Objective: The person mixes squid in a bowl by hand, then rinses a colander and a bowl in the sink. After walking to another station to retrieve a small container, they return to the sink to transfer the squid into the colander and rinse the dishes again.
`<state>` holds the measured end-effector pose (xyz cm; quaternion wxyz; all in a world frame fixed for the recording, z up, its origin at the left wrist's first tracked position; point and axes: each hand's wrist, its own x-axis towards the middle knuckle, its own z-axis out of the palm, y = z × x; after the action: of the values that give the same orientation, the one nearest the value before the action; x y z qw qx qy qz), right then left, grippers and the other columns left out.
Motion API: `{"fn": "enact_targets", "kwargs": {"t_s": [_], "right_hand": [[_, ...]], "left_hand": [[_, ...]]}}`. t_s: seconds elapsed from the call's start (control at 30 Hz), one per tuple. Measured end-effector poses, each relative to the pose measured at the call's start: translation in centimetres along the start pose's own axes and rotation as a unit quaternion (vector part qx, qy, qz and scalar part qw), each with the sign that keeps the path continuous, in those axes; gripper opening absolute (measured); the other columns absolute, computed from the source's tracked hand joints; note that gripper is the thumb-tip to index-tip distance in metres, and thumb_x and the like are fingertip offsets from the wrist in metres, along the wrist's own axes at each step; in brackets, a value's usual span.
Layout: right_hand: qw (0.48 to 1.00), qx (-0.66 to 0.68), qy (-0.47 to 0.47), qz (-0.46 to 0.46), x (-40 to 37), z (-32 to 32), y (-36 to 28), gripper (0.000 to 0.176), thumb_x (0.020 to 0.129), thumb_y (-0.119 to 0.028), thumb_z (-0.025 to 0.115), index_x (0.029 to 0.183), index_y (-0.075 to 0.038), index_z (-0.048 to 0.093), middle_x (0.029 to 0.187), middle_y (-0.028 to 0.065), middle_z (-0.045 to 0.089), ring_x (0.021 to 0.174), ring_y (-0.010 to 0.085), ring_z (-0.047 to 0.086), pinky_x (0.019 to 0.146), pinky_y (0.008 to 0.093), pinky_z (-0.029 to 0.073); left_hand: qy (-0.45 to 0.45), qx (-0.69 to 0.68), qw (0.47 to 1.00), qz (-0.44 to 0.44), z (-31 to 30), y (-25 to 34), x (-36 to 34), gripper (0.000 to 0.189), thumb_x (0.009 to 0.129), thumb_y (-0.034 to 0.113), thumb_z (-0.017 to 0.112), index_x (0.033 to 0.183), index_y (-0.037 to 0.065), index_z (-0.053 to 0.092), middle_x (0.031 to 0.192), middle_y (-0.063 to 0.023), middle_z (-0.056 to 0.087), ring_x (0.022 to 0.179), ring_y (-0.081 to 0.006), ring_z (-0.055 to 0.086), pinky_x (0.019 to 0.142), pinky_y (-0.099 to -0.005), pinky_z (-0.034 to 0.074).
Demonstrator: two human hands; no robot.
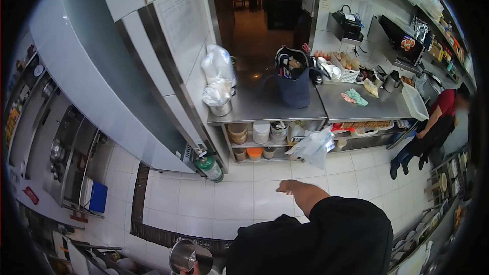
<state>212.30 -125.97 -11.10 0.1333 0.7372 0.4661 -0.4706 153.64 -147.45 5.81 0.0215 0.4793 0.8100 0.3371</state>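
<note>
At the bottom of the head view, my left hand (193,269) grips a cylindrical stainless-steel pot (205,259). The pot is tilted so that its mouth shows, and only a few of my fingers are visible at its side. My right hand (287,187) reaches out ahead of my black sleeve, above the tiled floor. Nothing shows in it, and its fingers look loosely apart. The nearest thing beyond it is a white plastic bag (311,147) hanging at the front of the steel counter (249,109).
A dark bag (294,89) and a pot with plastic bags (220,104) stand on the counter. A green gas cylinder (209,168) is on the floor beside the fridge (117,81). Another person (438,122) stands at right. A floor drain (138,209) runs at left. A doorway (254,25) opens ahead.
</note>
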Motion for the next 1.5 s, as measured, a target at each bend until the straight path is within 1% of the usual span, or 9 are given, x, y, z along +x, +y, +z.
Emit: {"fn": "enact_targets", "kwargs": {"t_s": [0.17,0.27,0.33,0.57,0.9,1.03,1.07,1.2,1.5], "right_hand": [[0.991,0.111,0.014,0.080,2.0,3.8,-1.9,0.052,0.089,-0.048,0.061,0.102,0.001,0.069,0.089,0.0151,0.072,0.071,0.0262,0.069,0.064,0.0444,0.057],[0.995,0.066,-0.030,0.074,3.8,5.6,-5.0,0.052,0.092,-0.051,0.060,0.095,0.001,0.064,0.089,0.0137,0.067,0.075,0.0263,0.068,0.060,0.0435,0.059],[0.993,0.039,-0.071,0.086,6.8,7.0,-7.0,0.055,0.092,-0.056,0.060,0.095,-0.001,0.064,0.083,0.0120,0.066,0.069,0.0257,0.067,0.059,0.0445,0.059],[0.984,-0.025,-0.167,0.052,13.6,6.3,-26.2,0.044,0.096,-0.042,0.060,0.121,-0.006,0.057,0.101,0.0118,0.066,0.082,0.0285,0.068,0.066,0.0489,0.060],[0.941,-0.233,-0.215,-0.122,20.7,9.5,-74.1,0.034,0.097,-0.032,0.057,0.115,-0.004,0.057,0.098,0.0107,0.061,0.078,0.0270,0.064,0.068,0.0476,0.057],[0.899,-0.294,-0.250,-0.205,22.3,13.1,-92.9,0.024,0.096,-0.035,0.055,0.098,-0.011,0.057,0.085,0.0060,0.058,0.076,0.0225,0.062,0.069,0.0460,0.053],[0.909,-0.251,-0.259,-0.207,23.2,14.4,-97.1,0.018,0.096,-0.027,0.053,0.095,-0.009,0.054,0.071,0.0047,0.051,0.053,0.0193,0.051,0.048,0.0387,0.047],[0.869,-0.311,-0.283,-0.261,27.7,20.7,-112.6,0.026,0.097,-0.034,0.058,0.102,-0.009,0.054,0.086,0.0058,0.059,0.070,0.0235,0.060,0.064,0.0431,0.053],[0.724,-0.538,-0.291,-0.318,12.8,43.7,-127.9,0.028,0.096,-0.029,0.061,0.116,-0.010,0.053,0.085,0.0063,0.060,0.070,0.0224,0.061,0.062,0.0394,0.053]], "left_hand": [[0.043,0.177,0.983,0.029,-1.2,-1.6,9.4,0.045,0.076,0.031,0.088,0.089,-0.007,0.068,0.088,-0.0140,0.072,0.069,-0.0230,0.062,0.064,-0.0380,0.051],[-0.056,-0.529,0.820,-0.210,1.3,-6.3,16.3,0.092,0.086,0.060,0.069,0.138,-0.012,0.046,0.147,-0.0249,0.046,0.141,-0.0367,0.039,0.118,-0.0595,0.027],[0.051,0.034,0.995,-0.081,2.1,-5.5,19.1,0.056,0.059,0.028,0.096,0.092,0.001,0.061,0.134,-0.0273,0.048,0.121,-0.0432,0.051,0.101,-0.0491,0.044],[-0.059,-0.003,0.961,-0.270,4.8,-9.1,30.4,0.066,0.059,0.059,0.089,0.091,0.005,0.069,0.126,-0.0242,0.056,0.118,-0.0388,0.058,0.098,-0.0435,0.050],[-0.044,0.124,0.770,-0.624,-0.7,-18.8,24.0,0.072,0.057,0.060,0.088,0.107,0.010,0.072,0.126,-0.0175,0.052,0.116,-0.0358,0.059,0.098,-0.0432,0.051],[0.040,0.039,0.696,-0.715,-0.5,-19.1,20.9,0.074,0.058,0.061,0.087,0.108,0.009,0.071,0.132,-0.0179,0.049,0.114,-0.0360,0.060,0.100,-0.0433,0.050],[0.068,0.017,0.664,-0.745,0.2,-19.0,20.7,0.077,0.059,0.065,0.085,0.109,0.009,0.071,0.133,-0.0189,0.050,0.114,-0.0365,0.060,0.100,-0.0430,0.050],[0.093,-0.113,0.565,-0.812,5.9,-21.8,19.9,0.085,0.060,0.070,0.082,0.117,0.009,0.069,0.134,-0.0205,0.051,0.118,-0.0372,0.059,0.101,-0.0428,0.049],[0.176,-0.148,0.402,-0.886,12.1,-26.1,30.9,0.087,0.060,0.069,0.082,0.124,0.012,0.069,0.146,-0.0222,0.045,0.135,-0.0392,0.046,0.107,-0.0468,0.044]]}}
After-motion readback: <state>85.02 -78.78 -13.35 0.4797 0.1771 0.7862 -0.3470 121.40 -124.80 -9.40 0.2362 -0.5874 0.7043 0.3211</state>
